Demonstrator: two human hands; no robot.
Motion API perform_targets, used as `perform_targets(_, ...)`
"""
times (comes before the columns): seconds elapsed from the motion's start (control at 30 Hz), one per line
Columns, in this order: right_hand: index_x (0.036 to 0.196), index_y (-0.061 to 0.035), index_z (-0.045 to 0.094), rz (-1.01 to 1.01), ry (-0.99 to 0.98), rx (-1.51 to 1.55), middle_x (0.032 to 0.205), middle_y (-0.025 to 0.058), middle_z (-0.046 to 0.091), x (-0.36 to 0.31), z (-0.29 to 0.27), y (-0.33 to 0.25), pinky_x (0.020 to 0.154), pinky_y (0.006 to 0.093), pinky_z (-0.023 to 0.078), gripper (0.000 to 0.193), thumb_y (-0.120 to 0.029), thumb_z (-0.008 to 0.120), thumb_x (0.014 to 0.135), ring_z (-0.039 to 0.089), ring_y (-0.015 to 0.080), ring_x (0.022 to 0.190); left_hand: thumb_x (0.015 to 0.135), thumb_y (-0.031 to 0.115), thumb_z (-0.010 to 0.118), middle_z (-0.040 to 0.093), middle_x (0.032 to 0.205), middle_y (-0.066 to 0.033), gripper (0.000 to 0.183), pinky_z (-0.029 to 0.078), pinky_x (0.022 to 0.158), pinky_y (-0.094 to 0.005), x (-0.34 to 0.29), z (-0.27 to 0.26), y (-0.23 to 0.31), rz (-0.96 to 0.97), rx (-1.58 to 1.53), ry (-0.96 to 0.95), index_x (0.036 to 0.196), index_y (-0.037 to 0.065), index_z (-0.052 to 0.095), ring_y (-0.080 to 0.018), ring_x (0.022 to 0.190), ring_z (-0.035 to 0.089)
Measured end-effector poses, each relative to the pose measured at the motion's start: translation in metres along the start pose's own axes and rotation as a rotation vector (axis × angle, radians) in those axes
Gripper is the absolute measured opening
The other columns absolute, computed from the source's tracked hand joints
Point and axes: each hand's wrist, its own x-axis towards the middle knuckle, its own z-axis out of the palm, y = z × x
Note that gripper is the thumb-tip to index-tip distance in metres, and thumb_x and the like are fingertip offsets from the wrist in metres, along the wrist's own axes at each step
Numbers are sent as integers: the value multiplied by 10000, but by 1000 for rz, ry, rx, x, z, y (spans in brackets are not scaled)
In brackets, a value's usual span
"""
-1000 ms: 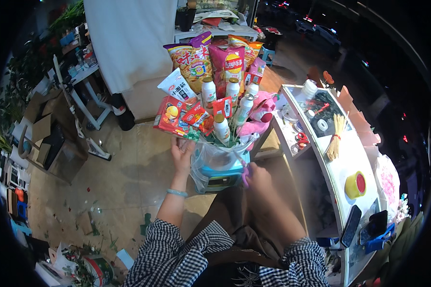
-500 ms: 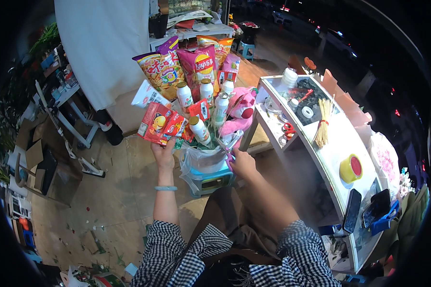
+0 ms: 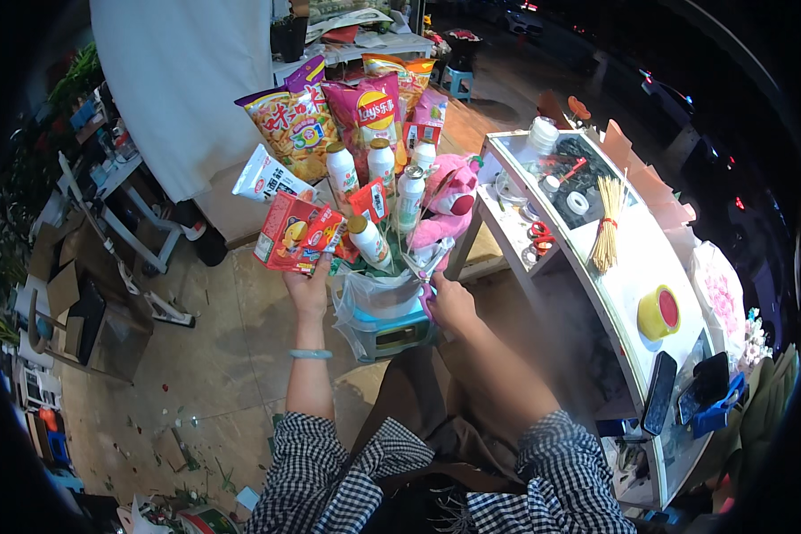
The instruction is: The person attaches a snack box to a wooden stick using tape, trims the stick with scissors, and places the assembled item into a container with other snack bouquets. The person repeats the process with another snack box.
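Note:
A snack bouquet fills the middle, with several chip bags (image 3: 369, 120) at the back and white bottles (image 3: 341, 169) in front. At its left front edge, my left hand (image 3: 307, 287) grips a red snack box (image 3: 287, 233) by its bottom edge. A small red packet (image 3: 327, 230) overlaps that box, and a white packet (image 3: 269, 178) leans behind it. My right hand (image 3: 452, 307) is closed round purple-handled scissors (image 3: 426, 283), their blades parted beside the bouquet's stems. A pink plush toy (image 3: 445, 200) sits just above the blades. Clear wrapping (image 3: 351, 298) surrounds the base.
Under the bouquet stands a blue stool (image 3: 392, 331). To the right, a curved white table (image 3: 627, 311) carries a bundle of thin sticks (image 3: 608, 222), a yellow tape roll (image 3: 659, 313), red scissors (image 3: 540, 237) and phones (image 3: 659, 392). Plant scraps litter the floor (image 3: 214, 383).
The red box in my left hand has turned slightly and shifted a little left, and the white packet behind it now faces me more. My right hand with the scissors stays nearly in place.

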Motion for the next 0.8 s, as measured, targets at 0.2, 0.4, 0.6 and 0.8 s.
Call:
perform_targets(0.2,1021,-48,538,22,-31,-10,841,204,662,0,-2,-1,723,478,515,319,-187,665,764,648,384,830,793,-65,680,592,1154,-70,467,471,895,-308,5,-9,6,-51,-19,-50,1221,-4,503,-141,1016,588)
perform_targets(0.4,1011,-52,530,17,-4,-16,835,196,661,-2,-2,-3,706,486,510,284,-175,645,783,648,382,819,801,2,702,584,1147,-53,479,451,911,-310,-5,2,1,-24,-110,18,1234,20,498,-131,1011,572)
perform_targets(0.6,1015,-67,545,12,17,7,833,197,663,-3,-1,-2,700,493,507,259,-206,623,810,647,388,815,800,37,732,606,1098,-41,416,446,891,-296,-19,9,-10,-18,-79,100,1172,27,545,-114,975,572)
perform_targets(0.8,1013,-55,545,28,3,-5,844,194,666,-2,-2,-4,708,484,512,274,-175,636,784,651,377,829,795,-18,724,615,1076,-25,415,457,867,-286,-26,2,-13,-52,-35,103,1169,40,555,-114,959,576)
